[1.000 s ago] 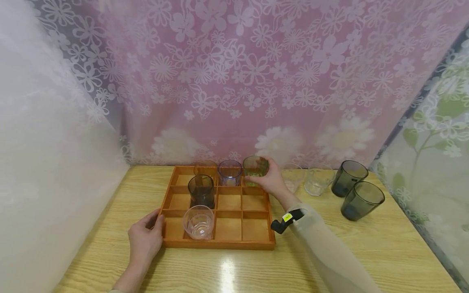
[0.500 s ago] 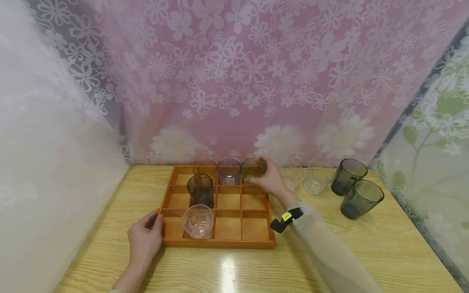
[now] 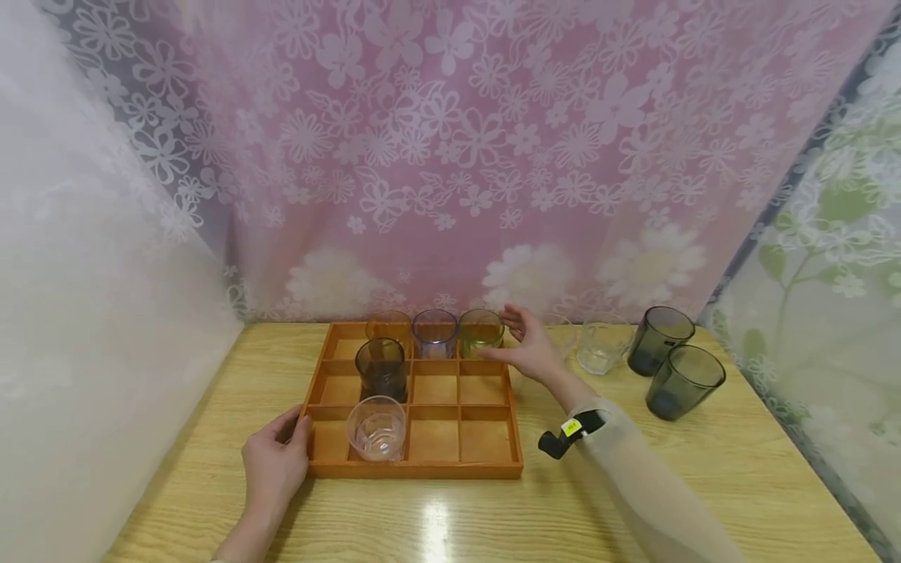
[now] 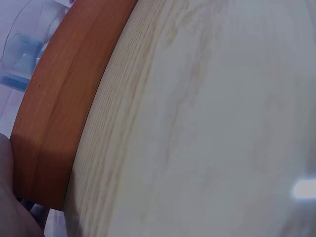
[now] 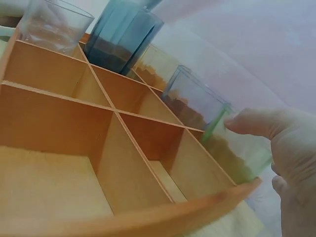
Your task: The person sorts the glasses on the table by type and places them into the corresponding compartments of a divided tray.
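Green glass (image 3: pixel 480 331) far right in tray (image 3: pixel 422 470): likely slick, fragile; grasp sides. Right hand (image 3: pixel 531 353), fingers spread, beside; left hand (image 3: pixel 273 455) grips tray.

five glasses (image 3: pixel 381 369) sit in the tray (image 3: pixel 415 471).

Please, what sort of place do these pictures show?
Probably a screened-off indoor work corner: a wood-grain table before a pink flowered curtain, and on it a compartmented tray holding glasses.
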{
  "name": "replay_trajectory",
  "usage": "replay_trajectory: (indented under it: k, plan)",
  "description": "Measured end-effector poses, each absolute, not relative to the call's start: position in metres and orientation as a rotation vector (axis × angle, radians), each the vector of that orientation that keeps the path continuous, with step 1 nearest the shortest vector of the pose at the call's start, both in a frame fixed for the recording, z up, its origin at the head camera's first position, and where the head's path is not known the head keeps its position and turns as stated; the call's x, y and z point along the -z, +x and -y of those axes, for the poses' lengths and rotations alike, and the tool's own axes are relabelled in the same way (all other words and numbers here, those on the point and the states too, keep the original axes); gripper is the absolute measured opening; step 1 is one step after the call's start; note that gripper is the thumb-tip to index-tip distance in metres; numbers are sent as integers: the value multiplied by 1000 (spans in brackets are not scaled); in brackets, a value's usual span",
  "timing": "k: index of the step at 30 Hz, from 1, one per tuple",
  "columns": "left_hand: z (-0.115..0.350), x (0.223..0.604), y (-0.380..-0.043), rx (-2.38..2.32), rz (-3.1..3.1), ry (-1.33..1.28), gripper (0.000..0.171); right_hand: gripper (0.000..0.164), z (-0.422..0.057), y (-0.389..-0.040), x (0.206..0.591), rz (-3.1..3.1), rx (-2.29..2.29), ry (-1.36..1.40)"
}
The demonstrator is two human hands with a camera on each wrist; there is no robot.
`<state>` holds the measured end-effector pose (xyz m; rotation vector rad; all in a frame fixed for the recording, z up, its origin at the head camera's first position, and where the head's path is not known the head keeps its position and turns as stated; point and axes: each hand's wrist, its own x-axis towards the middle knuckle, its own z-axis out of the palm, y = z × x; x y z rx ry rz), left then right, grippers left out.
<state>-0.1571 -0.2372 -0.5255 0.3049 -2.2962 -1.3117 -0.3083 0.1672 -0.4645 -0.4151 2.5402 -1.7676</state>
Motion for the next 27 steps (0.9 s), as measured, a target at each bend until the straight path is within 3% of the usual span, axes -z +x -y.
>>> replay_trajectory:
  k: [17,27]
  plan:
    - [235,524,-156,1337,2319,322,27,85,-224,-242,436,-2439,1998,-589]
    - [237,523,-156,1320,2324,313,27,80,-266,-213,414,-2717,1808,-650]
